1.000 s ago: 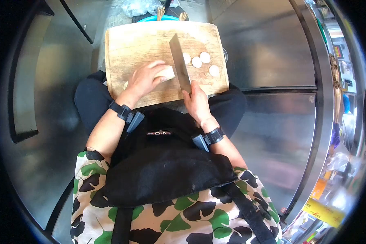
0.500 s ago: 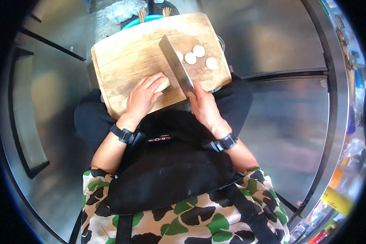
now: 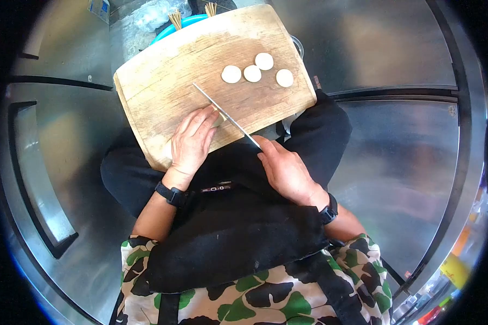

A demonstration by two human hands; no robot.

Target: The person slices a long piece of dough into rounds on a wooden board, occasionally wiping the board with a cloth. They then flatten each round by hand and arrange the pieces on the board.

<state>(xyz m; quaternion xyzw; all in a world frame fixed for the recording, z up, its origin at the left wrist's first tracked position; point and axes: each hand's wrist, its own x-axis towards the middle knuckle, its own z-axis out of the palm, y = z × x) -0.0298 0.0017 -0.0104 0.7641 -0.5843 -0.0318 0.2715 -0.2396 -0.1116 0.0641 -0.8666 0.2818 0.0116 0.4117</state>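
A wooden cutting board (image 3: 162, 76) rests across my lap. My left hand (image 3: 192, 140) lies over a pale, log-shaped piece of food (image 3: 218, 118) at the board's near edge and hides most of it. My right hand (image 3: 284, 170) grips the handle of a cleaver (image 3: 222, 112), whose blade stands edge-down right against the food's exposed end. Several round white slices (image 3: 253, 72) lie on the far right part of the board.
Stainless steel cabinet doors (image 3: 396, 162) surround me on both sides. Beyond the board's far edge sit a blue bowl (image 3: 171, 30) with wooden sticks (image 3: 175, 19) and a clear plastic bag (image 3: 154, 13). Packaged goods show at the right edge.
The cleaver blade turned from showing its flat side to edge-on and came down beside my left fingers. One more slice lies with the others. My view tilted, and the board looks rotated.
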